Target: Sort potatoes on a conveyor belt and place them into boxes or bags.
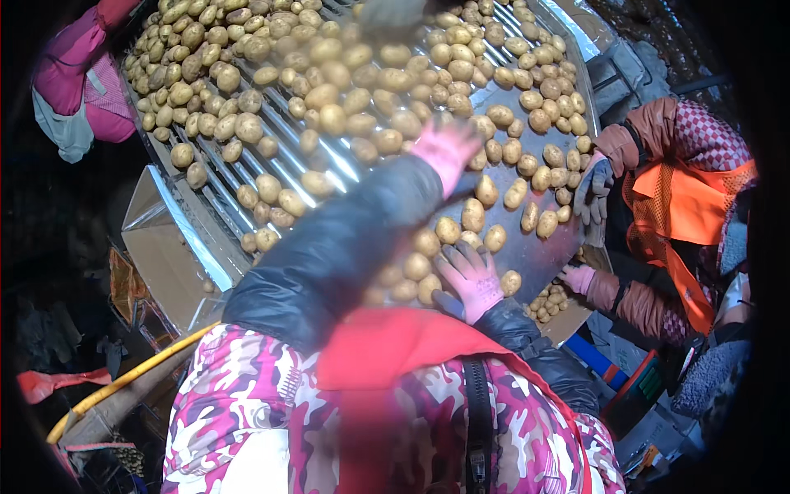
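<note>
My left hand [447, 151], in a pink glove, reaches across the potatoes [333, 117] at the middle of a metal sorting table. It is blurred, and whatever lies under its fingers is hidden. Closer to my body, my right hand [474, 281] wears a pink glove with dark fingertips. Its fingers are spread beside a few potatoes [417, 265] near the table's front edge. A single potato [510, 283] lies just to its right. Metal rollers [290, 163] show between the potatoes on the left, and a smooth metal plate [512, 241] lies on the right.
At the right edge, a co-worker in an orange vest [691, 210] has a grey-gloved hand [595, 191] at the rim and another hand near a box of potatoes [548, 302]. A cardboard box [166, 247] stands at left. Another person's pink sleeve [71, 68] shows upper left.
</note>
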Tool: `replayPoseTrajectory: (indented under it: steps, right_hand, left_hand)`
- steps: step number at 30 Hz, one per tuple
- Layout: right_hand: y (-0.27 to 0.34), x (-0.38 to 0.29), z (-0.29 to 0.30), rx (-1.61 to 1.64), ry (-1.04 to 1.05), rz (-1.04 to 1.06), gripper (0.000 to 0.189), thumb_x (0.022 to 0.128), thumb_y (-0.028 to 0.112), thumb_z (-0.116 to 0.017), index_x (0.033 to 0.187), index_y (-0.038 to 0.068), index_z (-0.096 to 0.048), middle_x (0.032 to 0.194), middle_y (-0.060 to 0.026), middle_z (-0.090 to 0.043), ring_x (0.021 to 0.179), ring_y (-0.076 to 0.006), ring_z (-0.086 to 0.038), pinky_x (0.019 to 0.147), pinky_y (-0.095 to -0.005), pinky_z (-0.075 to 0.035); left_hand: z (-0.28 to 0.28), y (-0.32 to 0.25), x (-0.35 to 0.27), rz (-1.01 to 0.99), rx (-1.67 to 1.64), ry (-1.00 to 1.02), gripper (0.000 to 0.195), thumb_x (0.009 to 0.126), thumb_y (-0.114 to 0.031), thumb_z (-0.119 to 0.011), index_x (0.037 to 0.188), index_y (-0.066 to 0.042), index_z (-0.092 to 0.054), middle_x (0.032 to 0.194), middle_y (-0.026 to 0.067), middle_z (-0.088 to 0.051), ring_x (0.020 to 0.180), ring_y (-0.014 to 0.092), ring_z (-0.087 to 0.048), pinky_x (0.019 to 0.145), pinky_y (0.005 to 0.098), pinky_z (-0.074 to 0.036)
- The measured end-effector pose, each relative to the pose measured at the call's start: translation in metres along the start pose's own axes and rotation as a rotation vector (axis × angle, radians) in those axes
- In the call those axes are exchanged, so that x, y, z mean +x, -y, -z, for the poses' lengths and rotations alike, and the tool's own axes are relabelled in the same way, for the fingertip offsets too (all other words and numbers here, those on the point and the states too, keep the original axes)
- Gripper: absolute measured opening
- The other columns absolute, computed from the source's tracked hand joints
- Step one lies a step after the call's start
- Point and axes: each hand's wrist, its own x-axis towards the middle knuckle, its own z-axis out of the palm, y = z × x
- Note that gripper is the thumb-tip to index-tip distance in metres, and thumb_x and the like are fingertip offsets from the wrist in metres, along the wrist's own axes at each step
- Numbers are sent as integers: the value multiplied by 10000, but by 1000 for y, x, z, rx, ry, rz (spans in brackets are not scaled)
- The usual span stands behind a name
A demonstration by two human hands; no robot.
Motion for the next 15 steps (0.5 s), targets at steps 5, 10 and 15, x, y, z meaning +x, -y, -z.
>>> replayPoseTrajectory:
  steps: [5, 10, 15]
  right_hand:
    - [1, 16, 9, 39, 65, 26, 582, 847, 370, -716, 1354, 112, -595, 1399, -129, -558, 1365, -347, -465, 1097, -582, -354]
    - [-3, 11, 0, 26, 52, -12, 557, 862, 369, -699, 1352, 124, -599, 1390, -117, -565, 1363, -342, -468, 1066, -564, -370]
    - [-1, 10, -4, 24, 1, -9, 541, 872, 369, -693, 1350, 133, -603, 1392, -115, -567, 1367, -343, -467, 1056, -571, -369]
  left_hand:
    - [50, 139, 9, 143, 378, 3, 606, 888, -385, -691, 1463, -283, -529, 1559, 111, -467, 1458, 324, -418, 1144, 649, -327]
    - [117, 159, -22, 160, 470, 197, 674, 916, -401, -672, 1545, -360, -432, 1648, 89, -336, 1534, 322, -309, 1215, 648, -243]
    - [134, 157, -46, 566, 475, 214, 596, 937, -387, -682, 1499, -281, -512, 1592, 142, -412, 1471, 390, -376, 1212, 562, -300]
